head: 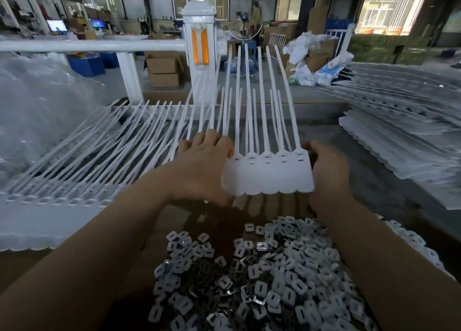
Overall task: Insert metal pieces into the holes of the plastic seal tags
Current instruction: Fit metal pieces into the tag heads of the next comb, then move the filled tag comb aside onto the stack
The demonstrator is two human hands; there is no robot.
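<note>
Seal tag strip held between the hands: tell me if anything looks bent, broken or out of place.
Nothing looks damaged. The seal tag strip is held at its edges by the left hand and right hand, five tags joined side by side, tails pointing away. Its tails splay and curve slightly rather than running parallel.

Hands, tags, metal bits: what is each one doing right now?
Left hand: grips the strip's left edge.
Right hand: grips the strip's right edge.
Strip of tags: held up, tails pointing away.
Metal pieces: loose in a heap, below the hands.
Tags on the left: lying flat, holes empty.
</note>
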